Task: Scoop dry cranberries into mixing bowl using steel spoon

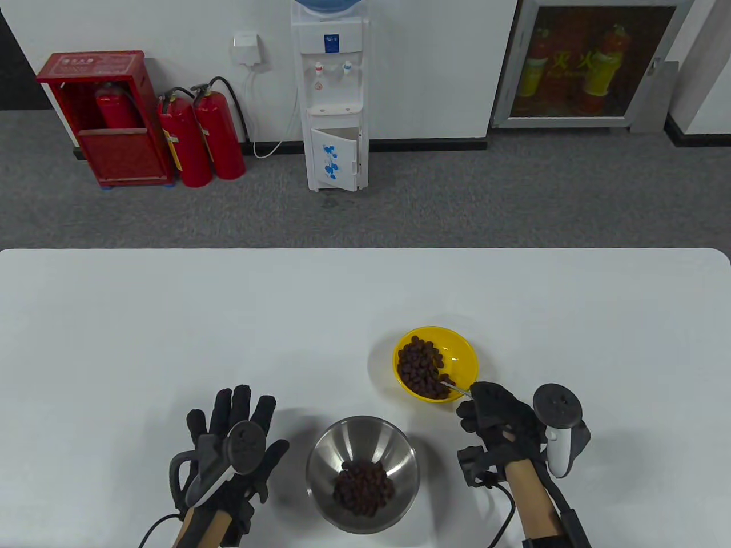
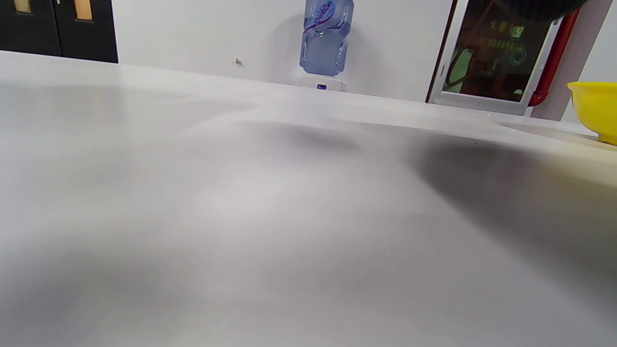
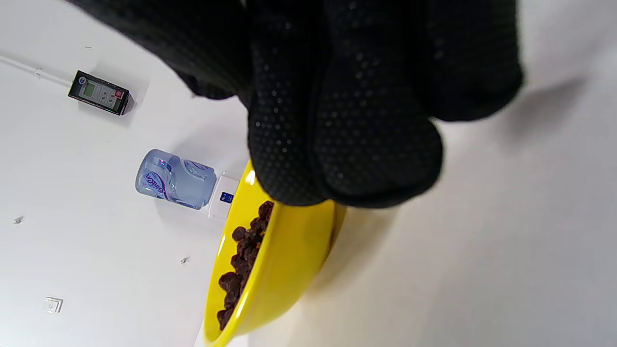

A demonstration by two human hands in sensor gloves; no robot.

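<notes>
A yellow bowl (image 1: 462,354) holds dark dry cranberries (image 1: 420,368); it also shows in the right wrist view (image 3: 284,270) and at the edge of the left wrist view (image 2: 595,108). My right hand (image 1: 494,414) grips the handle of a steel spoon (image 1: 455,388), its tip among the cranberries at the bowl's near side. The steel mixing bowl (image 1: 394,456) stands near the front edge with a heap of cranberries (image 1: 364,486) in it. My left hand (image 1: 234,434) rests flat on the table left of the mixing bowl, fingers spread, holding nothing.
The white table (image 1: 171,319) stretches wide to the left and back. Beyond its far edge stand a water dispenser (image 1: 334,97) and red fire extinguishers (image 1: 200,137) on the floor.
</notes>
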